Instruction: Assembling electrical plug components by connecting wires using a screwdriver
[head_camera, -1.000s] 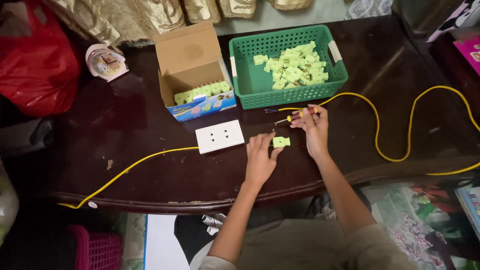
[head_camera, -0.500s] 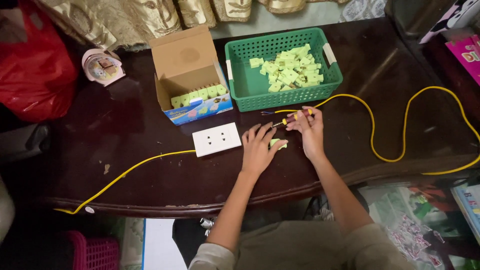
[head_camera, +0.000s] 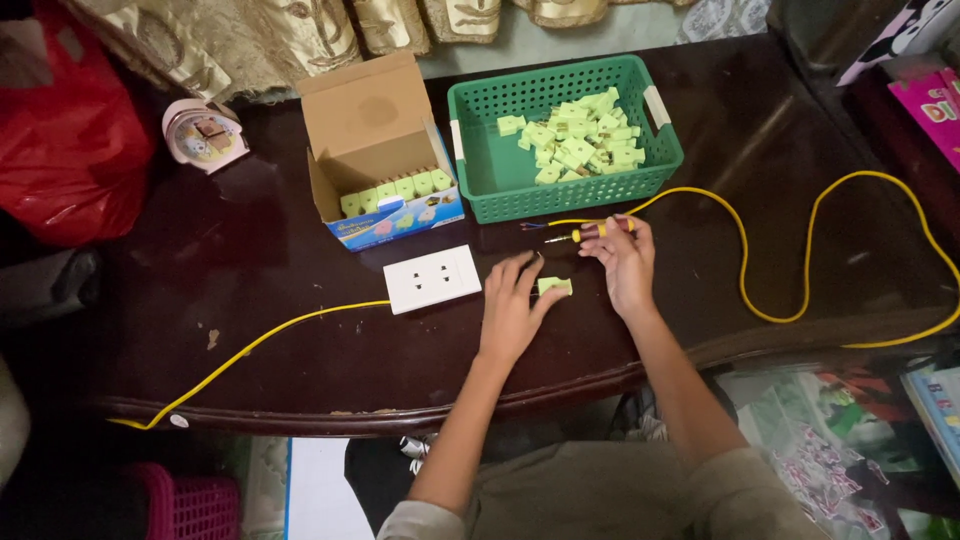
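- The small green plug part (head_camera: 555, 286) lies on the dark table (head_camera: 250, 300) near its front edge, between the two hands.
- The left hand (head_camera: 512, 312) rests on the table, fingers loosely spread and grasping nothing, its fingertips touching the part's left side.
- The right hand (head_camera: 625, 262) is clenched round a yellow-handled screwdriver (head_camera: 585, 233), whose long axis runs left–right, tip leftward, just behind the part.
- The white socket plate (head_camera: 432, 279) lies left of the left hand.
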